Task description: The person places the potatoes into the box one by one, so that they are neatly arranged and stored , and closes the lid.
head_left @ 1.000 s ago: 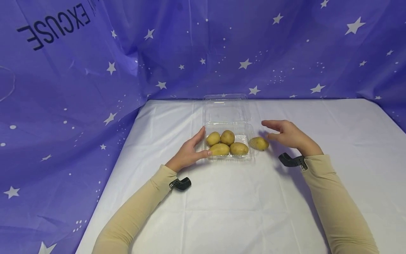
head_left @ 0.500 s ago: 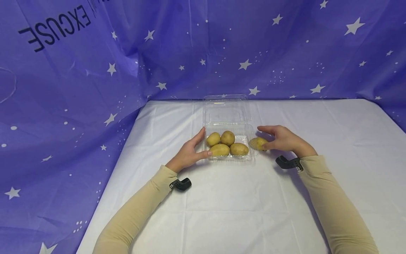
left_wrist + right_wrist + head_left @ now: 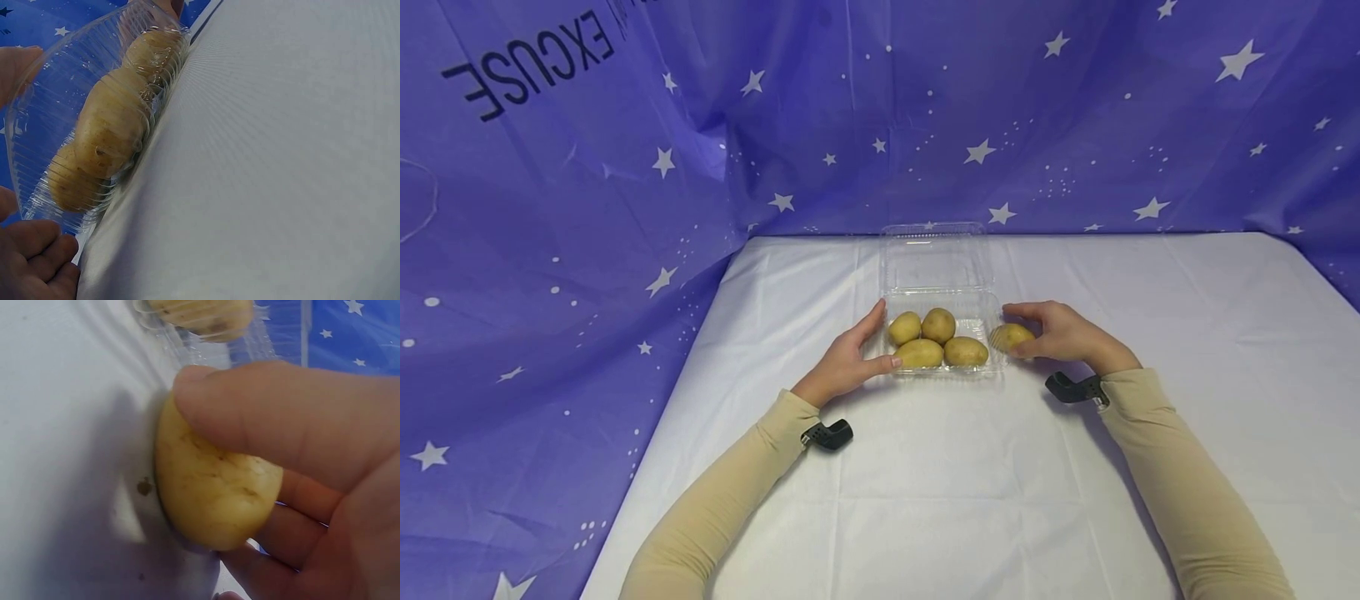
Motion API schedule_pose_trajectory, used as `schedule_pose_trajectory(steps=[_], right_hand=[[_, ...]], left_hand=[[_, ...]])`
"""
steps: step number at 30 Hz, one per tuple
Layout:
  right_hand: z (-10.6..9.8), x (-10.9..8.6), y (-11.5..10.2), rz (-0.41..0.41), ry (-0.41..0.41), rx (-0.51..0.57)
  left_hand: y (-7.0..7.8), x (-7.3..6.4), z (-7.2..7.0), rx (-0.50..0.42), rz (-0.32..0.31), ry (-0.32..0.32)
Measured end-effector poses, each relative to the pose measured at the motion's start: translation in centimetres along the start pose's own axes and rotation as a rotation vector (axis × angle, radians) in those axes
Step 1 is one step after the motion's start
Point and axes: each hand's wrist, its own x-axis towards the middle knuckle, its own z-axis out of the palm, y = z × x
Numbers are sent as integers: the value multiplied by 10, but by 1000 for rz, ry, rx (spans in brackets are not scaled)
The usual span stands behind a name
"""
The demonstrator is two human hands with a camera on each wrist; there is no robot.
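A clear plastic clamshell container (image 3: 977, 300) stands with its lid (image 3: 936, 257) folded back, away from the person. Several potatoes (image 3: 919, 353) lie in its base. My left hand (image 3: 842, 358) holds the container's left side, thumb at the front corner and index finger reaching toward the back. In the left wrist view, its other fingers (image 3: 40, 250) are bent beside the end wall. Just outside the right wall is another potato (image 3: 1013, 336), gripped by my right hand (image 3: 1063, 337). In the right wrist view, the thumb lies across this potato (image 3: 209, 494), with the fingers partly hidden behind it.
White cloth (image 3: 962, 483) covers the table. A purple curtain with stars (image 3: 1000, 125) hangs along the back and left edges. Each wrist carries a black camera mount (image 3: 827, 435).
My right hand has moved left and slightly down, from above the loose potato to closing round it. The left hand and the container have stayed in place.
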Motion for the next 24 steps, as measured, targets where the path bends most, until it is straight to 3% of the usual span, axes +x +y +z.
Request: schedule_pose_trajectory(steps=[24], right_hand=[[11, 0, 2, -5, 124, -74]], left_hand=[[0, 0, 0, 6, -7, 1]])
